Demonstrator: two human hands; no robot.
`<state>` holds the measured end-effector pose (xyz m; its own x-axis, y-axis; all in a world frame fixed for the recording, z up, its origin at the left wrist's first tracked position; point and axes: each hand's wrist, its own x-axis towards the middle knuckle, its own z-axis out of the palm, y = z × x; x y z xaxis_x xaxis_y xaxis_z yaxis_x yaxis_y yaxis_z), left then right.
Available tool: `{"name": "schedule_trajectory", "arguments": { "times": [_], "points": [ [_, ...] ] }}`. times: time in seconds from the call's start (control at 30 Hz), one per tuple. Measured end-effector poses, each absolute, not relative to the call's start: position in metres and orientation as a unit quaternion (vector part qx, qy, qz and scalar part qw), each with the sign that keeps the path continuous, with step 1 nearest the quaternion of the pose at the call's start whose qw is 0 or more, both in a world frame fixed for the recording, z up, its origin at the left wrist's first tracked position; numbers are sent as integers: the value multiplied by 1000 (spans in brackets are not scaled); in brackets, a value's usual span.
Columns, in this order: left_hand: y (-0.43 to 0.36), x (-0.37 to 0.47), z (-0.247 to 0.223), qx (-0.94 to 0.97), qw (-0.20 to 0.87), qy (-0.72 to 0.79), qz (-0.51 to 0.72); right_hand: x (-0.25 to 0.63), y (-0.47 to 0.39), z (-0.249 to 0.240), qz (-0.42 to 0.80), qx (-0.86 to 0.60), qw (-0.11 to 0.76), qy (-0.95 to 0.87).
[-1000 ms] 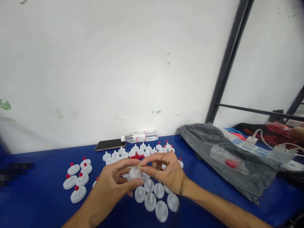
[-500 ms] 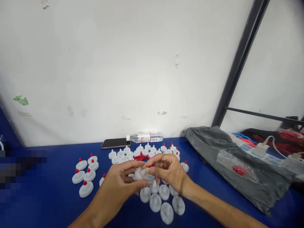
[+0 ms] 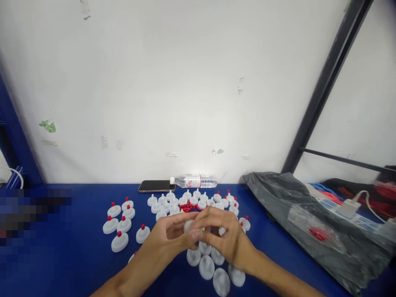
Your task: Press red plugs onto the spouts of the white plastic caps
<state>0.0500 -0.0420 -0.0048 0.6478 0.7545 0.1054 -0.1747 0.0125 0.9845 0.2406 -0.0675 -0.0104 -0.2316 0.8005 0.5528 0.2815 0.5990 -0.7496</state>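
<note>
My left hand [image 3: 171, 237] is closed around a white plastic nozzle cap [image 3: 187, 225], a round lid with a spout, held above the table. The fingers of my right hand [image 3: 225, 233] are closed over the same cap and hide most of it. Whether a red tip is on it cannot be seen. Just behind my hands lies a pile of small red tips [image 3: 189, 206], ringed by white nozzle caps [image 3: 156, 207] standing spout up. Beneath and in front of my hands are several more translucent caps [image 3: 206, 268].
On the left stand several white caps with red tips [image 3: 119, 242]; a few more are at the right. A phone [image 3: 156, 186] and a plastic bottle [image 3: 194, 181] lie by the wall. A grey plastic bag [image 3: 272, 198] carries a clear pouch of red tips [image 3: 317, 233] beside a power strip.
My right fingers have moved further over the held cap, covering more of it. The camera view has turned slightly left, so the whole scene sits further right.
</note>
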Motion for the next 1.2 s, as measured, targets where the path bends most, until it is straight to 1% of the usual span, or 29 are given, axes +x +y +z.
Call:
{"name": "schedule_trajectory", "arguments": {
  "times": [0.13, 0.37, 0.47, 0.63, 0.77, 0.93, 1.0, 1.07, 1.13, 1.2],
  "points": [
    [-46, 50, 3, 621, 674, 228, 329, 237, -71, -15, 245, -362, 465, -770],
    [-51, 50, 16, 648, 679, 187, 291, 238, -74, -10, 267, -336, 473, -769],
    [-50, 49, 17, 655, 673, 197, 282, 239, -76, -8, 280, -341, 464, -768],
    [-48, 49, 11, 654, 660, 244, 278, 242, -77, -7, 271, -327, 454, -783],
    [-44, 51, 2, 666, 656, 235, 267, 242, -78, -7, 257, -316, 453, -794],
    [-38, 51, -18, 674, 650, 209, 281, 242, -78, -4, 233, -305, 456, -803],
    [-39, 50, -23, 681, 616, 247, 308, 247, -75, 3, 220, -320, 465, -796],
    [-41, 47, -24, 707, 548, 297, 334, 260, -71, 16, 187, -372, 492, -765],
    [-41, 44, -22, 753, 442, 347, 341, 282, -64, 31, 127, -461, 525, -704],
    [-39, 41, -21, 807, 307, 371, 341, 311, -55, 44, 54, -551, 512, -657]
  ]
}}
